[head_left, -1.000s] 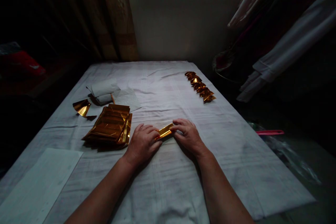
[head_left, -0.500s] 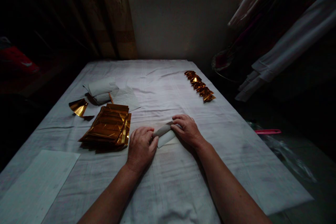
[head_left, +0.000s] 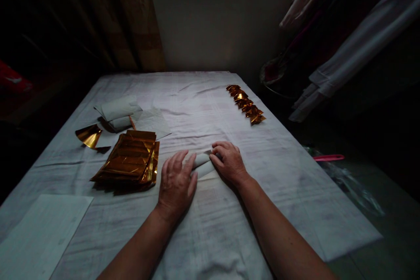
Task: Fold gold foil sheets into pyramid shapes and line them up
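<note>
A small sheet of pale grey paper [head_left: 202, 169], partly folded over lengthwise, lies on the cloth-covered table between my hands. My left hand [head_left: 177, 179] grips its left end, the thumb on the near side and the fingers stretched along the far side. At the right end, my right hand [head_left: 229, 162] pinches the raised fold between thumb and curled fingers. Left of my left hand sits a stack of shiny gold foil paper pieces [head_left: 131, 157]. My fingers cover both ends of the sheet.
A row of folded gold foil pieces [head_left: 245, 104] lies near the table's right edge. Curled pale paper [head_left: 120, 109] and a bent gold foil strip [head_left: 89, 135] are at the left. A white sheet [head_left: 42, 232] lies front left. A pink-handled object [head_left: 329, 157] is beyond the right edge.
The far flap of the paper has come down into a rounder fold toward me. My left fingers have spread and straightened a little. The whole view has shifted slightly.
</note>
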`<action>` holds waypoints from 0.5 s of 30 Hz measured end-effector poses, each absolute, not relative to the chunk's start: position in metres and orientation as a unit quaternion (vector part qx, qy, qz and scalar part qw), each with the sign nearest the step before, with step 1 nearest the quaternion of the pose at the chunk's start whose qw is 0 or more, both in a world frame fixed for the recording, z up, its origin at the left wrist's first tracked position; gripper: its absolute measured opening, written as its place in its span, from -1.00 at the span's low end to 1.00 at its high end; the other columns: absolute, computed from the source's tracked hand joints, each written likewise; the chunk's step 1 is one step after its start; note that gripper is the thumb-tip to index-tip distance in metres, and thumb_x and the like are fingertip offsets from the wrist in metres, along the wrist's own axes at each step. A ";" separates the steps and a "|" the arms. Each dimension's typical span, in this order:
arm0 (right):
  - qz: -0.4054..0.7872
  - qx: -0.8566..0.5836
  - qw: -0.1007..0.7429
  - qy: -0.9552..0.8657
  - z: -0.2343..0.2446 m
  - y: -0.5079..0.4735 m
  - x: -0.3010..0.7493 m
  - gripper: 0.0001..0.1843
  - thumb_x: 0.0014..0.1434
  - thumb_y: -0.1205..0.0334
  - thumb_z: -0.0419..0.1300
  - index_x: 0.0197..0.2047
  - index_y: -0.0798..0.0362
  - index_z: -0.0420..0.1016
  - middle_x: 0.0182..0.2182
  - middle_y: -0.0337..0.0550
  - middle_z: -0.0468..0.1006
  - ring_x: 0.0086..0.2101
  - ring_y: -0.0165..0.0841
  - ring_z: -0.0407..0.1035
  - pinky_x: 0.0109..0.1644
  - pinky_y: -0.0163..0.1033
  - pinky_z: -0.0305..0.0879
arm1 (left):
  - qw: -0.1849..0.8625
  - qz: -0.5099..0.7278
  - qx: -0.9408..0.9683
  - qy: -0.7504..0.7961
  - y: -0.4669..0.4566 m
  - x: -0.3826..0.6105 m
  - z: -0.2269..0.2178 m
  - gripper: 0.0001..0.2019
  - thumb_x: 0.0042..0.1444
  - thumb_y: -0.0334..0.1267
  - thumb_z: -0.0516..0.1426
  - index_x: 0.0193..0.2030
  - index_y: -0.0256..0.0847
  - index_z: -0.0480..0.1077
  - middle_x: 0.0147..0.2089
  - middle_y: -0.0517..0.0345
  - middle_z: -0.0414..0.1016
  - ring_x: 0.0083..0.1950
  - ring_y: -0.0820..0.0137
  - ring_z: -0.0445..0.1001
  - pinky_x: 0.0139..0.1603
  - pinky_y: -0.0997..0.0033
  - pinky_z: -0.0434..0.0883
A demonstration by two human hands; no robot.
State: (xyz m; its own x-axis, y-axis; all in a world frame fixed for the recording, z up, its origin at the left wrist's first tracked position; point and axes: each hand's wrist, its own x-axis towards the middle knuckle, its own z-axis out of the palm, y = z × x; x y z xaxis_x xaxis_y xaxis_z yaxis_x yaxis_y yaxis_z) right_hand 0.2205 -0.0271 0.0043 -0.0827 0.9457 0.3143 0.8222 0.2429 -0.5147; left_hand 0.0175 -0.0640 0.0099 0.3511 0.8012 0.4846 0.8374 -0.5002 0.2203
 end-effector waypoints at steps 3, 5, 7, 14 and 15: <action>0.101 -0.607 0.304 -0.727 0.004 -0.028 0.220 -0.95 0.18 0.27 0.22 -0.34 -0.03 0.49 -0.07 -0.13 0.58 -0.01 -0.21 0.37 0.05 -0.08 0.17 | 0.032 -0.252 -0.867 -0.429 -0.070 0.023 0.012 -0.61 0.27 -0.24 0.08 0.22 -0.17 0.37 0.24 -0.03 0.44 0.29 0.11 0.31 0.37 0.00 0.12; 0.100 -0.608 0.309 -0.724 0.003 -0.028 0.219 -0.94 0.18 0.27 0.21 -0.34 -0.03 0.49 -0.08 -0.13 0.59 -0.02 -0.22 0.37 0.06 -0.08 0.16 | 0.015 -0.230 -0.879 -0.417 -0.073 0.025 0.012 -0.62 0.28 -0.19 0.08 0.20 -0.15 0.40 0.19 0.01 0.50 0.25 0.13 0.36 0.36 0.00 0.13; 0.101 -0.609 0.310 -0.723 0.003 -0.028 0.220 -0.94 0.18 0.27 0.21 -0.34 -0.03 0.48 -0.08 -0.14 0.58 -0.01 -0.22 0.37 0.07 -0.08 0.16 | -0.002 -0.212 -0.878 -0.430 -0.073 0.026 0.012 -0.62 0.27 -0.15 0.09 0.19 -0.15 0.41 0.18 0.00 0.51 0.23 0.11 0.39 0.35 -0.03 0.15; 0.095 -0.625 0.305 -0.712 0.000 -0.028 0.221 -0.77 0.16 0.30 0.16 -0.09 -0.02 0.46 -0.08 -0.09 0.57 -0.02 -0.19 0.37 0.08 -0.09 0.18 | -0.029 -0.200 -0.870 -0.449 -0.073 0.027 0.013 -0.63 0.28 -0.14 0.09 0.17 -0.18 0.42 0.20 -0.01 0.50 0.22 0.08 0.42 0.33 -0.10 0.13; 0.092 -0.627 0.303 -0.712 0.000 -0.028 0.220 -0.75 0.16 0.30 0.15 -0.07 -0.02 0.46 -0.08 -0.08 0.57 -0.02 -0.19 0.37 0.08 -0.09 0.18 | -0.029 -0.202 -0.870 -0.449 -0.073 0.027 0.013 -0.63 0.28 -0.14 0.09 0.18 -0.18 0.42 0.19 -0.01 0.51 0.22 0.08 0.42 0.33 -0.10 0.13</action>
State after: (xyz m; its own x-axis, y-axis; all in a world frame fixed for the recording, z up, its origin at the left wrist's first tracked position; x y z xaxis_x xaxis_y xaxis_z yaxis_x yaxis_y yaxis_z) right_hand 0.2204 -0.0280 -0.0004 -0.0300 0.9484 0.3157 0.8368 0.1966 -0.5110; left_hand 0.0274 -0.0729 0.0131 0.5155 0.7929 0.3249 0.7695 -0.5952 0.2315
